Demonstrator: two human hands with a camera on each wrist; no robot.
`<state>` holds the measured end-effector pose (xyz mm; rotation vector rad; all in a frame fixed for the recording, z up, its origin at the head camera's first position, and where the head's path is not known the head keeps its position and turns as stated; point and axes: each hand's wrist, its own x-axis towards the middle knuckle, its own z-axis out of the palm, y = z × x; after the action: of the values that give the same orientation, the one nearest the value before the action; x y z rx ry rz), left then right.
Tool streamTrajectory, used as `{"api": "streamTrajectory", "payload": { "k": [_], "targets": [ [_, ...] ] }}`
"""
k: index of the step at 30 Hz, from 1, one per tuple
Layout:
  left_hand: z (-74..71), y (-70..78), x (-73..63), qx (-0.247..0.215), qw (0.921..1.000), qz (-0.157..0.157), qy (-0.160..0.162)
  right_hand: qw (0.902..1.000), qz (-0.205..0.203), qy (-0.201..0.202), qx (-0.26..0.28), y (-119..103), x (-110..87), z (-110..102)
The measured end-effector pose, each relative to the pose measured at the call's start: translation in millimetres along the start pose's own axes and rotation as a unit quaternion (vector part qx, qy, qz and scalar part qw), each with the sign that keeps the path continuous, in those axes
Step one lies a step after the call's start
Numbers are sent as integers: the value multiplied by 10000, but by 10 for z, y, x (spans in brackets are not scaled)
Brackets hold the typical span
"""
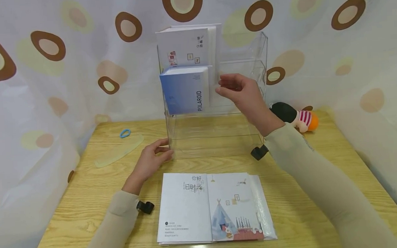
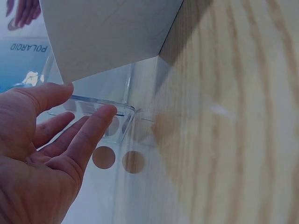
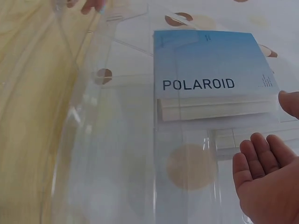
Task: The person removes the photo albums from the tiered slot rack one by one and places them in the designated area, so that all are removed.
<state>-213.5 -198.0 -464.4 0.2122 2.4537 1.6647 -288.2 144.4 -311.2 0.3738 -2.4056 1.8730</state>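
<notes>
A clear, tiered display rack (image 1: 216,134) stands on the table. On its middle tier, at the left, leans a blue-and-white book (image 1: 185,93) with POLAROID on the cover. Above and behind it stands a white book (image 1: 186,46) with small printed pictures. My right hand (image 1: 240,92) hovers just right of the blue book, fingers loosely bent and holding nothing; the right wrist view shows its palm (image 3: 268,179) beside the book. Low at the rack's front left corner is my left hand (image 1: 154,158), fingertips at the clear edge, its thumb and fingers (image 2: 86,135) spread apart.
An open book (image 1: 186,207) with a tent drawing lies in front of the rack. To the left are a blue ring (image 1: 125,133) and a pale yellow curved strip (image 1: 119,152). Behind my right forearm lies a doll (image 1: 295,115). A dotted curtain (image 1: 106,39) hangs behind the table.
</notes>
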Motion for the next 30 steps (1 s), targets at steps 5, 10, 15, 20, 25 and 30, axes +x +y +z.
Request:
{"api": "streamTrajectory", "payload": {
  "k": [5, 10, 15, 20, 25, 30],
  "targets": [
    [2, 6, 3, -4, 10000, 45, -23, 9998, -96, 161, 81, -94, 130, 13],
    [-1, -3, 11, -28, 9999, 94, -29, 9999, -20, 128, 72, -195, 227, 29],
    [-10, -31, 12, -70, 9999, 116, 6, 9998, 57, -67, 192, -254, 316, 92],
    [-16, -28, -16, -82, 9999, 117, 25, 9990, 39, -206, 385, -281, 372, 183],
    [-19, -18, -21, -72, 9999, 149, 10, 9986, 101, -243, 454, -301, 404, 227],
    [-20, -11, -17, -73, 9999, 134, 11, 9974, 229, -384, 567, -324, 443, 253]
  ]
}}
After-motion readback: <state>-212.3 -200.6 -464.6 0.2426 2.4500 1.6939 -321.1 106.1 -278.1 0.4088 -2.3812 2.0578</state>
